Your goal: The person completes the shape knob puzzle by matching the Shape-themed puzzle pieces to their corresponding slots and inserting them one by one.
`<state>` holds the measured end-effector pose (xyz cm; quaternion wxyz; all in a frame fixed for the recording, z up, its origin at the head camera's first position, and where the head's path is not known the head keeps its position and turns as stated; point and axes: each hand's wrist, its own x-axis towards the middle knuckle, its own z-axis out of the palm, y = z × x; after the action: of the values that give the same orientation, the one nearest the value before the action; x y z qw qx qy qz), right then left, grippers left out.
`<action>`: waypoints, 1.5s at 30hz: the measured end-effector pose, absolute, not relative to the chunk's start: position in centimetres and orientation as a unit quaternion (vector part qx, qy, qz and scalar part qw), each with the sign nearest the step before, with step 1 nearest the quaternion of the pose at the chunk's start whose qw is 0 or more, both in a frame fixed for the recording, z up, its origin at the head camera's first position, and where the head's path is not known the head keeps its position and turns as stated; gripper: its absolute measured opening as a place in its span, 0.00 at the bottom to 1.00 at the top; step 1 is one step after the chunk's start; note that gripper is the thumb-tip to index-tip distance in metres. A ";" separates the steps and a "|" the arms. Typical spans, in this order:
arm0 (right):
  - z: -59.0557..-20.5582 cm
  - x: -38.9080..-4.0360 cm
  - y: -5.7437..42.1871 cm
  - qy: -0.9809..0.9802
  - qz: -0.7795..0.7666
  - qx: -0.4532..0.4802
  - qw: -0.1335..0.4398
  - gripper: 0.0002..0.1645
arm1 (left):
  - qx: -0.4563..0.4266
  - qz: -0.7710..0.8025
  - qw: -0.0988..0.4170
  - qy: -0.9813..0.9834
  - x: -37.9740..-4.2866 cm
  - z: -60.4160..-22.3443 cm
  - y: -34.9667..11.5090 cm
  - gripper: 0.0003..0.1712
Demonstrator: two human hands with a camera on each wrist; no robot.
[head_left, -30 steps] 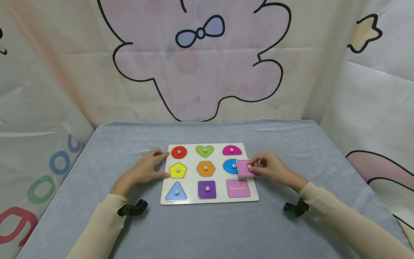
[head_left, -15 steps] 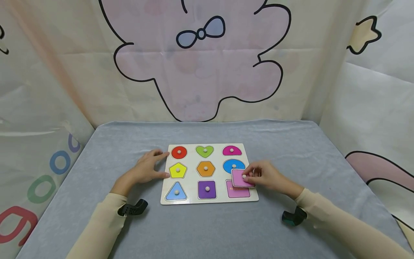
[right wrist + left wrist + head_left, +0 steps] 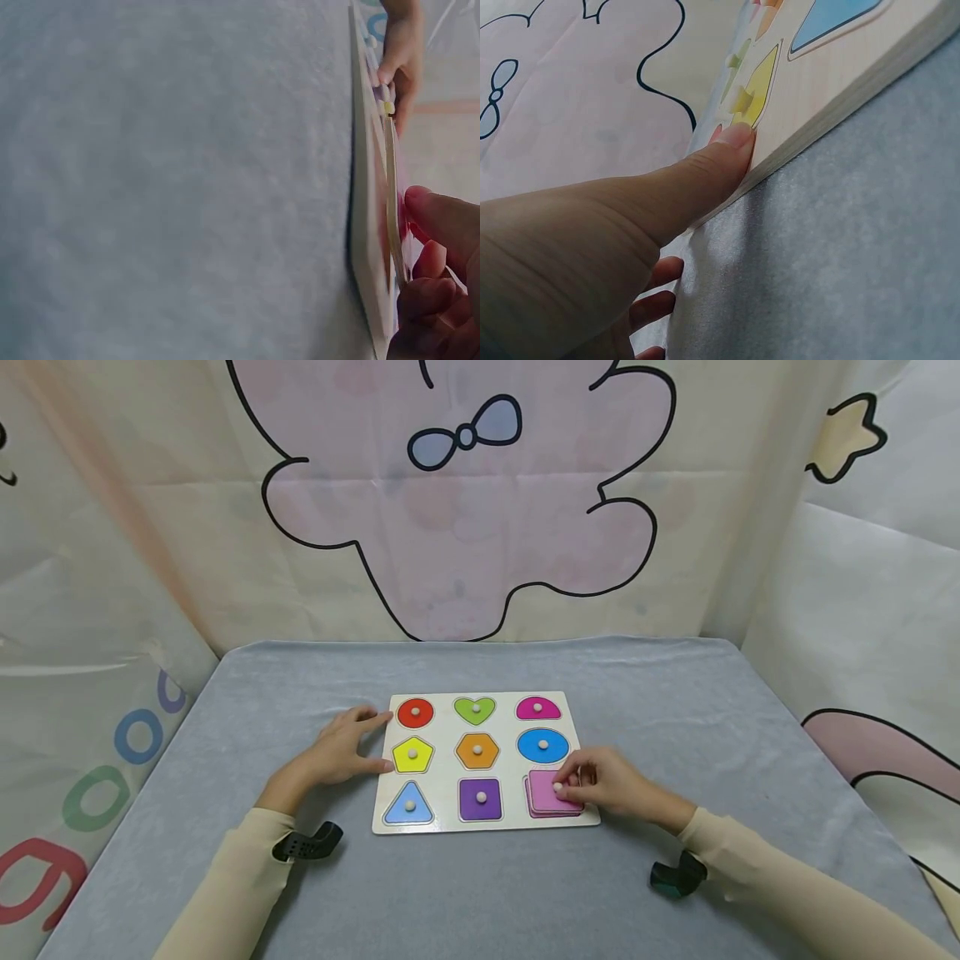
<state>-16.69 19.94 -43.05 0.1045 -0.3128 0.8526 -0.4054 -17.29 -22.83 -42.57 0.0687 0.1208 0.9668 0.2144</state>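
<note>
A white wooden knob puzzle board [image 3: 446, 793] lies flat on the table. My right hand [image 3: 615, 787] pinches the white knob of a pink rectangle puzzle piece [image 3: 542, 789]. This piece sits over the pink rectangular recess at the board's near right corner, shifted a little up and right of it. In the right wrist view the piece [image 3: 393, 202] is tilted slightly, close over the board. My left hand [image 3: 339, 752] rests at the board's left edge with fingers spread. Its thumb [image 3: 712, 169] touches the top face beside the yellow pentagon [image 3: 759, 86].
Other knobbed pieces sit in the board, among them a red circle [image 3: 405, 714], a blue oval [image 3: 531, 748], a purple square [image 3: 470, 810] and a blue triangle [image 3: 397, 817]. Grey cloth [image 3: 480, 893] covers the table. A printed curtain [image 3: 465, 527] stands behind.
My right hand has moved the pink rectangle piece toward me and slightly left, from beside the blue oval to over the pink recess. The left hand has stayed in place.
</note>
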 end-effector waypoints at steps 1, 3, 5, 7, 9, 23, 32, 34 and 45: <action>-43.1 -16.7 19.9 0.852 -0.405 -0.313 0.109 0.06 | 0.121 0.215 0.068 0.967 -17.3 -42.6 -22.8 0.51; -43.2 -16.6 19.8 0.851 -0.404 -0.314 0.117 0.05 | 0.123 0.215 0.067 0.966 -17.3 -42.5 -22.8 0.50; -43.3 -16.6 19.7 0.851 -0.403 -0.313 0.122 0.05 | 0.124 0.214 0.067 0.967 -17.3 -42.5 -22.8 0.50; -43.3 -16.5 19.6 0.853 -0.399 -0.313 0.123 0.05 | 0.123 0.213 0.068 0.967 -17.3 -42.5 -22.8 0.50; -43.3 -16.5 19.5 0.856 -0.396 -0.310 0.122 0.05 | 0.123 0.212 0.069 0.967 -17.3 -42.5 -22.8 0.51; -43.2 -16.4 19.3 0.860 -0.392 -0.297 0.136 0.06 | 0.118 0.213 0.070 0.967 -17.4 -42.5 -22.8 0.51; -43.5 -16.5 19.4 0.859 -0.393 -0.304 0.126 0.06 | 0.120 0.210 0.070 0.968 -17.5 -42.5 -22.8 0.51; -43.5 -16.5 19.4 0.859 -0.393 -0.304 0.126 0.06 | 0.119 0.210 0.072 0.968 -17.5 -42.5 -22.8 0.51; -43.4 -16.5 19.3 0.865 -0.379 -0.301 0.130 0.07 | 0.120 0.210 0.072 0.968 -17.4 -42.6 -22.8 0.51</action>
<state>-16.48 19.29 -43.44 0.1300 -0.3014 0.8653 -0.3787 -17.41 -22.79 -42.58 0.0722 0.1198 0.9677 0.2098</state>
